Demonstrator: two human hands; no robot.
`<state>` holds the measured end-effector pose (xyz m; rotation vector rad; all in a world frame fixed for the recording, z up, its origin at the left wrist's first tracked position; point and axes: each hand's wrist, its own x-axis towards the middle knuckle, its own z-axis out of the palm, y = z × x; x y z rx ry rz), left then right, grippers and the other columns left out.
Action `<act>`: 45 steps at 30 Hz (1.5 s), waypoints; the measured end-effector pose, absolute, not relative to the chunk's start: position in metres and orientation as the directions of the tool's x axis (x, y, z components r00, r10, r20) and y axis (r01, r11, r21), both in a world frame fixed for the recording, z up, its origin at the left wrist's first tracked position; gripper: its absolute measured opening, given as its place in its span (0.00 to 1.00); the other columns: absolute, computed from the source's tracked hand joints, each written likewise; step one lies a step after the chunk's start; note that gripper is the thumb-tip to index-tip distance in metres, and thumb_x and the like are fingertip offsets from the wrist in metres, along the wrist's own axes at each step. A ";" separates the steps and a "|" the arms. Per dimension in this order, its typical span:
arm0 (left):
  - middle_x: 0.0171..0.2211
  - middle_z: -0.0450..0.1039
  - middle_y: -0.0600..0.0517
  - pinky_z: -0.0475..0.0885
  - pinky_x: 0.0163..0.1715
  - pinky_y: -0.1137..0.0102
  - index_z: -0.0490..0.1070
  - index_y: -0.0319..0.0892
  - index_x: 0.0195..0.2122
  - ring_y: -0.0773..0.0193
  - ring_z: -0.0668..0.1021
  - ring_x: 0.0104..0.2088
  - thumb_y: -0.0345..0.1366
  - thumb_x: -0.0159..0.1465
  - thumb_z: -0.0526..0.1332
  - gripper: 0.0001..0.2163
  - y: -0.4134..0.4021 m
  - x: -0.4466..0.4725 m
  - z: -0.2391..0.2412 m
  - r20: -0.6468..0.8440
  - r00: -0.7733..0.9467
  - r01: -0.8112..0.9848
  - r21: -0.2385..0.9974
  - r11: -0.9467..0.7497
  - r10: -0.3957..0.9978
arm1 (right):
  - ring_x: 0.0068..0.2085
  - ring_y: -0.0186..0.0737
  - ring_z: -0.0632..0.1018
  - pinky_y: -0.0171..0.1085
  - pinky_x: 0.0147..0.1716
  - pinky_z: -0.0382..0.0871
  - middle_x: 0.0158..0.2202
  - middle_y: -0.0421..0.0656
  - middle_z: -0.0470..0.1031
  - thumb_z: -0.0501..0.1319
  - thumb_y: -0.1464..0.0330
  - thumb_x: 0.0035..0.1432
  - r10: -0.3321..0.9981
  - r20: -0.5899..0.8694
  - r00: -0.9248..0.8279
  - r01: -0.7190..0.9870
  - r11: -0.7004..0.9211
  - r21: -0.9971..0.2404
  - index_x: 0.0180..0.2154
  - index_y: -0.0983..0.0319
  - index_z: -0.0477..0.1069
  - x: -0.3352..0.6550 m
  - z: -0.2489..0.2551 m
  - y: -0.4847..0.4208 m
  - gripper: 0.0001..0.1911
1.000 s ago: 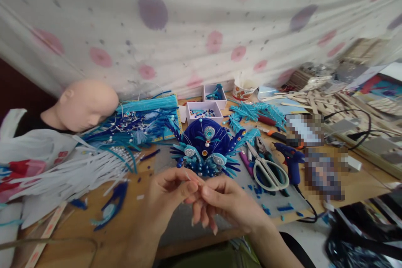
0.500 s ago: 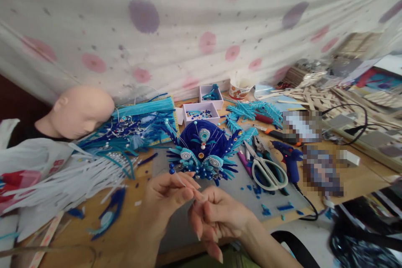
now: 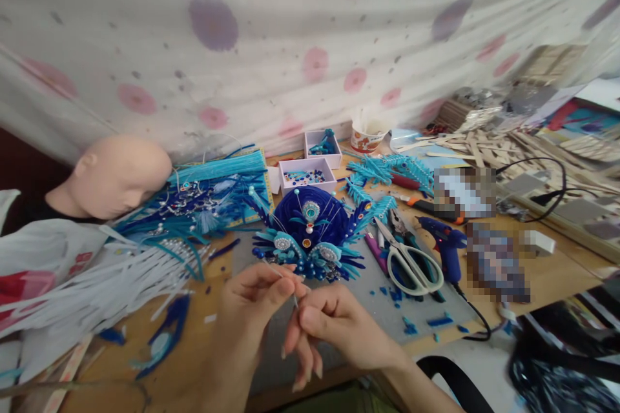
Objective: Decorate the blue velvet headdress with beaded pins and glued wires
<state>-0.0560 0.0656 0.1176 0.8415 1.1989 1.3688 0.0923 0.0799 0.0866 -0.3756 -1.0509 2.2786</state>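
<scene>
Pinched between the fingertips of my left hand (image 3: 254,310) is a thin, pale wire (image 3: 275,270) that slants up to the left. Dark blue beads (image 3: 258,253) appear at its upper end, overlapping the headpiece behind. My right hand (image 3: 341,322) pinches the wire's lower end with thumb and forefinger, its other fingers hanging loosely. Just beyond both hands stands a blue headpiece (image 3: 314,213) with turquoise feather-like pieces, pearls and round jewelled ornaments. The fingers hide part of the wire.
Scissors (image 3: 415,268), pliers (image 3: 401,226) and a blue glue gun (image 3: 449,245) lie right. Behind the headpiece are a bead box (image 3: 310,186) and a paper cup (image 3: 367,139). A mannequin head (image 3: 119,171) and white beaded strips (image 3: 121,290) sit left.
The right hand has turned slightly, its loose fingers shifting down and left. The beaded wire end has dropped lower and a little left. The view has shifted slightly.
</scene>
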 end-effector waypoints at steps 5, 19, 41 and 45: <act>0.22 0.81 0.52 0.73 0.57 0.49 0.80 0.50 0.21 0.53 0.83 0.35 0.51 0.49 0.78 0.14 0.063 -0.053 0.126 -0.101 -0.247 -0.187 0.981 0.055 0.964 | 0.23 0.27 0.77 0.25 0.25 0.68 0.21 0.38 0.74 0.64 0.48 0.62 0.601 0.006 -0.799 -0.364 -0.476 -0.800 0.32 0.68 0.79 0.097 0.092 0.080 0.27; 0.17 0.77 0.54 0.76 0.46 0.59 0.82 0.52 0.21 0.59 0.80 0.29 0.53 0.46 0.78 0.13 0.070 -0.055 0.126 -0.137 -0.083 -0.355 0.930 0.099 0.987 | 0.21 0.29 0.79 0.22 0.18 0.68 0.20 0.41 0.78 0.75 0.54 0.51 0.513 -0.093 -0.854 -0.352 -0.699 -0.623 0.29 0.69 0.82 0.086 0.070 0.083 0.22; 0.25 0.83 0.53 0.81 0.31 0.70 0.72 0.49 0.60 0.58 0.85 0.28 0.44 0.52 0.77 0.34 0.069 -0.074 0.127 -0.365 -0.234 -0.068 0.931 0.360 0.901 | 0.22 0.24 0.74 0.22 0.23 0.70 0.22 0.40 0.76 0.74 0.56 0.53 0.601 -0.235 -0.764 -0.306 -0.657 -0.689 0.32 0.66 0.84 0.098 0.080 0.093 0.18; 0.25 0.83 0.55 0.81 0.27 0.71 0.67 0.53 0.64 0.58 0.85 0.26 0.44 0.53 0.77 0.37 0.067 -0.073 0.126 -0.354 -0.227 -0.055 0.935 0.351 0.907 | 0.21 0.23 0.74 0.22 0.23 0.69 0.22 0.39 0.75 0.75 0.55 0.51 0.577 -0.218 -0.787 -0.315 -0.679 -0.663 0.30 0.66 0.84 0.099 0.083 0.097 0.18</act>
